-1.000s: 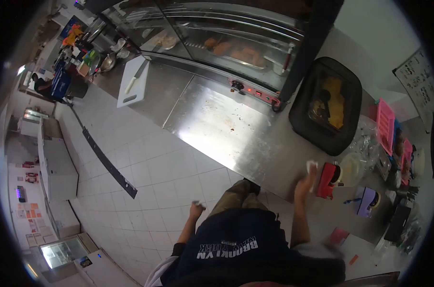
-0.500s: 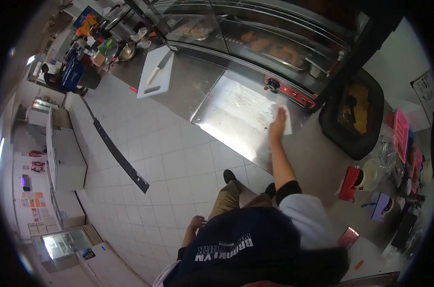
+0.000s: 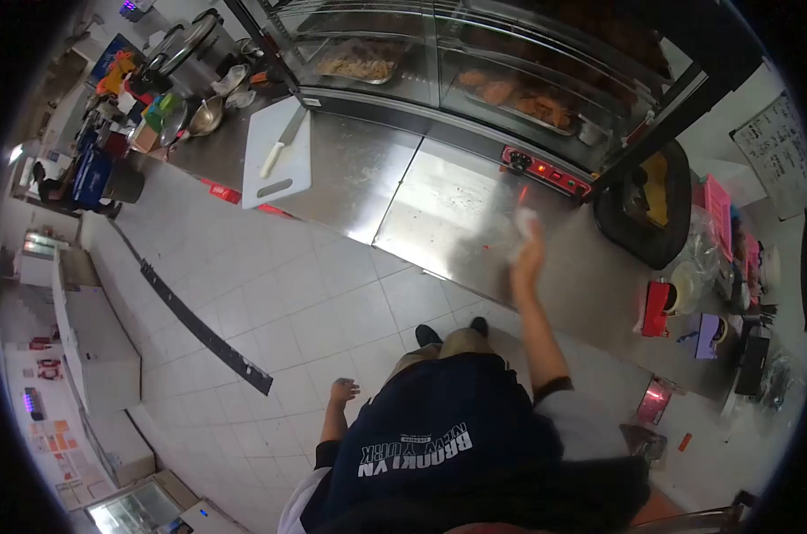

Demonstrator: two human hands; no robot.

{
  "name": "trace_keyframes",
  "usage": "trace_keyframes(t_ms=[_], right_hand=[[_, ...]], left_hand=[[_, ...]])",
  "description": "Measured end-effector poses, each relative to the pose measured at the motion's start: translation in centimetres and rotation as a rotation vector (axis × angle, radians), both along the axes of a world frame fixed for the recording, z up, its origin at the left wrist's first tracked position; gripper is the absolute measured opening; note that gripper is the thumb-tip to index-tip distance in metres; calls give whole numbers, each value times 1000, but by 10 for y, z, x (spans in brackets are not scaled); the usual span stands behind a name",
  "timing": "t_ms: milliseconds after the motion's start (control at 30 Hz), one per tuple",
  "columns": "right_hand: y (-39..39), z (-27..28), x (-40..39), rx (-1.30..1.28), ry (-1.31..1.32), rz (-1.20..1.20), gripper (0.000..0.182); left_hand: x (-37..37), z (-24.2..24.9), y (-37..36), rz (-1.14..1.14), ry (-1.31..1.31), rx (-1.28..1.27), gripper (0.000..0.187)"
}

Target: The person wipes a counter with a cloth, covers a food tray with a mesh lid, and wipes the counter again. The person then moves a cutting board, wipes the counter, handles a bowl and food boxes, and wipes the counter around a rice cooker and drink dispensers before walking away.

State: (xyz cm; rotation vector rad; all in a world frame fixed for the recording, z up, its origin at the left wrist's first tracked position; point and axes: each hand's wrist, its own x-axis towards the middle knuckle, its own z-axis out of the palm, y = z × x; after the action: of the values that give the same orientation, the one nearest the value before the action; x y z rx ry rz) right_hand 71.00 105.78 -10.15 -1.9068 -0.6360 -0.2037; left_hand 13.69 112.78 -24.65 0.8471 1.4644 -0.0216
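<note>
My right hand (image 3: 526,256) is over the steel counter (image 3: 457,214), closed on a crumpled white cloth (image 3: 528,222); whether it is cloth or paper towel is hard to tell. The counter's surface below shows shiny, wet-looking patches and a few small crumbs. My left hand (image 3: 344,390) hangs low above the tiled floor, away from the counter, its fingers apart and holding nothing. To the left on the counter lies a white cutting board (image 3: 288,182) with a white-handled knife (image 3: 279,149) on it.
Behind the counter stands a glass food warmer (image 3: 435,67) with trays of food and a red control panel (image 3: 546,169). A black tub (image 3: 630,231) is at the right, near a red tape dispenser (image 3: 657,309). Pots (image 3: 194,53) fill the far left.
My right hand has lifted the white cloth, which lay flat under it, and now holds it bunched. My left hand has swung outward from my body. The view has shifted.
</note>
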Motion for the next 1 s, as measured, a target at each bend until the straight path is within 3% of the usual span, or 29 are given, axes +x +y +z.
trace_keyframes(t_ms=[33, 100, 167, 200, 267, 400, 467, 500, 567, 633, 700, 800, 900, 1000], right_hand=[[-31, -25, 36, 34, 31, -160, 47], [-83, -47, 87, -339, -66, -456, 45], [-83, -62, 118, -364, 88, -468, 43], [-73, -68, 131, -377, 169, -469, 43], [-25, -79, 139, -424, -70, -432, 41], [92, -76, 124, -589, -221, -418, 39], [129, -69, 113, -622, -129, -468, 37], [144, -68, 109, -640, -81, -497, 36], [170, -128, 107, -216, -28, -159, 39], [184, -129, 87, -113, -181, 114, 39], [189, -77, 58, -339, -228, 454, 43], [172, -17, 49, -236, -243, 410, 47], [150, 6, 64, -282, -287, 191, 50], [160, -50, 78, -344, -71, 141, 54]], left_hand=[[0, -7, 1, 23, -27, -26, 21], [7, -2, -6, 54, -20, -11, 22], [1, -8, -14, 32, 14, 2, 21], [1, -10, -16, 47, -2, -33, 20], [-5, -6, -22, 72, -15, -100, 19], [-2, 27, -26, -72, 193, 79, 19], [-47, -26, -40, 54, 11, 0, 20], [-50, -20, -39, 173, -91, -70, 21], [-56, -5, -39, -114, 66, 58, 20], [-52, 10, -34, -398, 94, 176, 19], [-47, 12, -27, -732, 36, 392, 19], [-28, 13, -4, -916, -31, 660, 18], [30, 28, 26, 121, 119, 100, 18], [59, 50, 51, 72, 89, 171, 18]])
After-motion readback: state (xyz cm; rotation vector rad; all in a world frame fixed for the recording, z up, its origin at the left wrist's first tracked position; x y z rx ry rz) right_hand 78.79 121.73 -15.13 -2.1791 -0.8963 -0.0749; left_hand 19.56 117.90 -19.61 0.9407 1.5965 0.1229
